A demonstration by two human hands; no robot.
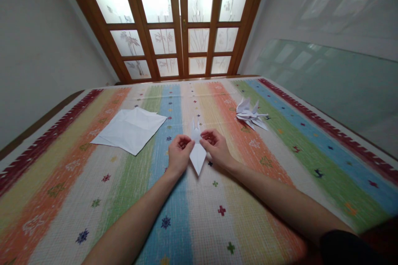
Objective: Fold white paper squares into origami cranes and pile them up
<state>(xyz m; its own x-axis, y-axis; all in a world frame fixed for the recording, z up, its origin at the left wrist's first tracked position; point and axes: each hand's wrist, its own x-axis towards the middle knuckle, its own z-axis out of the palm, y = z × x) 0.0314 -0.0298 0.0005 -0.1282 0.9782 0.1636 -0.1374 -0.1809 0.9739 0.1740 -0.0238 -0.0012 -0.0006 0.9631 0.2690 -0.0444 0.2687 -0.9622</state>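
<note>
A piece of folded white paper (197, 158), shaped like a slim kite, is held low over the middle of the table. Its wide pointed end faces me, and two narrow points stick out at the far end. My left hand (180, 153) pinches its left edge between thumb and curled fingers. On the opposite edge, my right hand (217, 147) grips it the same way. Both thumbs lie near the middle of the paper, and the fingertips partly cover its sides.
A stack of creased white paper sheets (130, 128) lies to the left. Several folded paper cranes (251, 115) sit clustered at the right. Under everything spreads a striped, patterned tablecloth (124, 215). Beyond the table's far edge stand wooden doors (183, 29) with frosted panes; walls flank both sides.
</note>
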